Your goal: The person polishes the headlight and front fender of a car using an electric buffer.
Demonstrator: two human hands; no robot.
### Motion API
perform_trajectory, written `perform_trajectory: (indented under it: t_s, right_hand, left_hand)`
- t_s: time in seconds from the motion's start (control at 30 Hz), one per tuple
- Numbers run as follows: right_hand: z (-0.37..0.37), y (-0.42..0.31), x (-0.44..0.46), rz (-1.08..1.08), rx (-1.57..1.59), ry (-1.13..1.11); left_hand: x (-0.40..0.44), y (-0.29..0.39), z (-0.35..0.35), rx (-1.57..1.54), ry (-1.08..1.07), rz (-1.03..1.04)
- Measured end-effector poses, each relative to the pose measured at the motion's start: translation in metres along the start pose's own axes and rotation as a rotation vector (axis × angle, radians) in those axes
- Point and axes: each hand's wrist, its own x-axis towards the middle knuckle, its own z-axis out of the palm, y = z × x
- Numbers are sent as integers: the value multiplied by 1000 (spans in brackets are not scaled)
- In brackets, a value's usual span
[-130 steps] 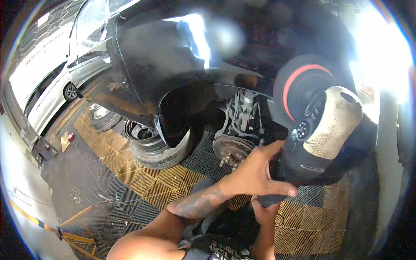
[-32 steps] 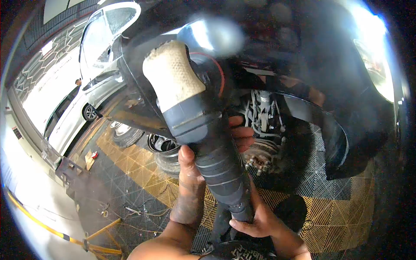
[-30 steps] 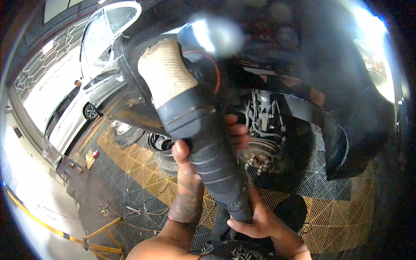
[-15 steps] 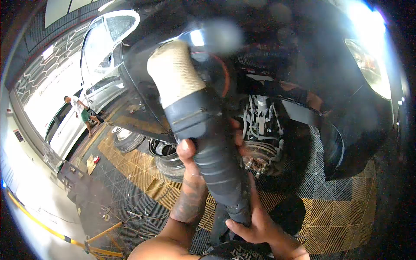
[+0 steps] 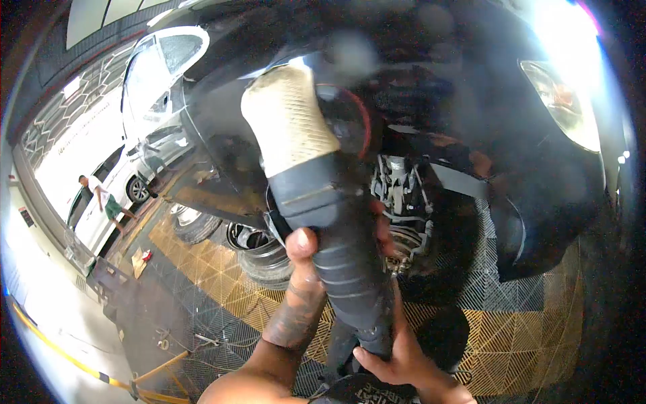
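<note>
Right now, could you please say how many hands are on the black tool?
2: the left hand around the middle of the black tool, partly hidden behind it, and the right hand at its lower end.

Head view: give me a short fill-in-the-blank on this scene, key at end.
On the power tool, the hand nearer the cream end is the ____ one.
The curved stripe beside the cream end is ____.
The person farthest left wears ____ shorts.
The car beside that person is ____.
Missing words: left; red; green; white.

Both hands (image 5: 400,357) curled, left (image 5: 306,259) foremost
</note>
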Motion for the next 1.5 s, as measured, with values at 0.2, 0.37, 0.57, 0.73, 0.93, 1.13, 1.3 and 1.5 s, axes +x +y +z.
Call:
perform_trajectory:
  t_s: [0.2, 0.37, 0.57, 0.73, 0.93, 1.13, 1.3, 1.5]
  right_hand:
    - [10, 7, -40, 190, 105, 180]
    - [18, 5, -26, 135, 150, 190]
    - [12, 4, 18, -44, -20, 87]
    - [15, 2, 41, -50, 26, -42]
    - [16, -1, 46, 9, 60, -125]
    - [14, 4, 24, 98, 56, -75]
    - [3, 0, -2, 8, 78, 45]
    - [6, 5, -38, 166, 100, 247]
  left_hand:
    - [14, -13, 22, 57, -92, -233]
    - [16, -4, 16, 133, -100, -241]
    - [8, 13, -26, -98, -109, -87]
    - [3, 22, -41, -117, -4, 99]
    - [0, 28, -52, -74, 14, 219]
    - [0, 14, -22, -106, 48, 137]
    - [9, 0, -1, -22, -80, -97]
    - [32, -21, 30, 32, -230, -289]
